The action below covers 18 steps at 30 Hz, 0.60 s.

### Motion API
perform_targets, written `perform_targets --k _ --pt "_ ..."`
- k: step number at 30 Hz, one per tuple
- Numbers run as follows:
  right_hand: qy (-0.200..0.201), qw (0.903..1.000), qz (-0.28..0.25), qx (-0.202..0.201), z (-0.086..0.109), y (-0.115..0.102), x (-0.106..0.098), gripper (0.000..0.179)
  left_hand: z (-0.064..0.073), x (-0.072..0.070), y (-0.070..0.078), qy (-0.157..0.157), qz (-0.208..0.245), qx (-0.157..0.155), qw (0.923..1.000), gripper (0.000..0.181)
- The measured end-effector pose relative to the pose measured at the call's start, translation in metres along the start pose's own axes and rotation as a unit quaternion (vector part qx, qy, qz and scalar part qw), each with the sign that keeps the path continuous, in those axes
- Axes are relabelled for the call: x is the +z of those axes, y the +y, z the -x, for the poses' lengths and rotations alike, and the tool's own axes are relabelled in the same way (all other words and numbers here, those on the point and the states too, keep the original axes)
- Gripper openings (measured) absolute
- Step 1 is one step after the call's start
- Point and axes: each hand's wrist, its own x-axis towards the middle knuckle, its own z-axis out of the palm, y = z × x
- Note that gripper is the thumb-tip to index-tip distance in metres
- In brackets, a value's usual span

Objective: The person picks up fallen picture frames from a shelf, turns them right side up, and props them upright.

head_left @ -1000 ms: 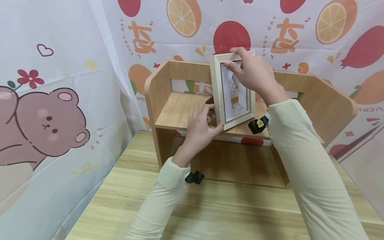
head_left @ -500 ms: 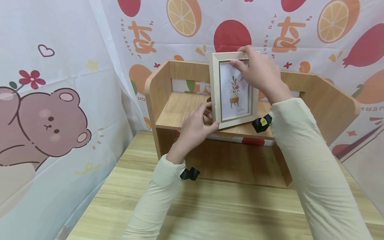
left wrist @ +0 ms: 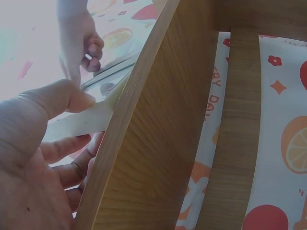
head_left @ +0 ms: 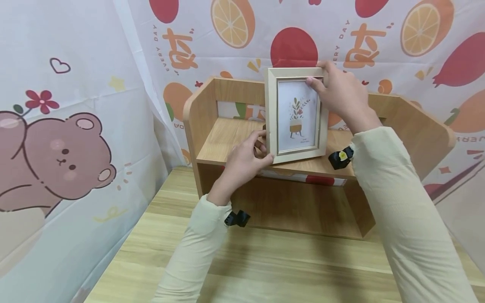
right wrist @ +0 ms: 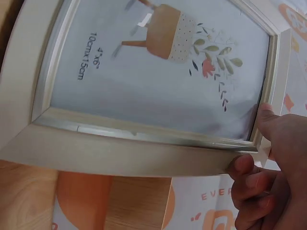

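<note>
A cream picture frame (head_left: 299, 114) stands upright on the upper board of a wooden desk shelf (head_left: 219, 139), its lower edge close to the board's front. Behind the glass is a print of a potted plant, and the right wrist view shows a size label on the print (right wrist: 91, 57). My left hand (head_left: 244, 156) pinches the lower left corner, thumb in front and fingers behind the side, as the left wrist view also shows. At the upper right corner my right hand (head_left: 346, 94) grips the frame, thumb on the front and fingers over the top edge.
The shelf has tall side panels (head_left: 198, 113) and a lower compartment (head_left: 295, 206). It stands on a light wooden table (head_left: 159, 248). Fruit-patterned cloth (head_left: 242, 63) hangs right behind it, and a bear-printed cloth (head_left: 68, 160) hangs at the left.
The picture frame has turned to face me more squarely. My right hand has slid rightward along its top to the corner, and my left hand has moved slightly left with the lower corner.
</note>
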Motion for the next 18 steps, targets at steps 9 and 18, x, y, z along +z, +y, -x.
perform_targets --k 9,18 --pt "0.011 0.9998 -0.008 0.014 -0.002 0.01 0.0 0.068 -0.002 -0.003 -0.005 -0.009 0.016 -0.005 0.9998 0.056" --pt "0.015 0.9978 -0.064 0.004 -0.005 0.021 0.006 0.063 -0.002 -0.005 -0.005 -0.013 0.029 -0.012 0.9994 0.055"
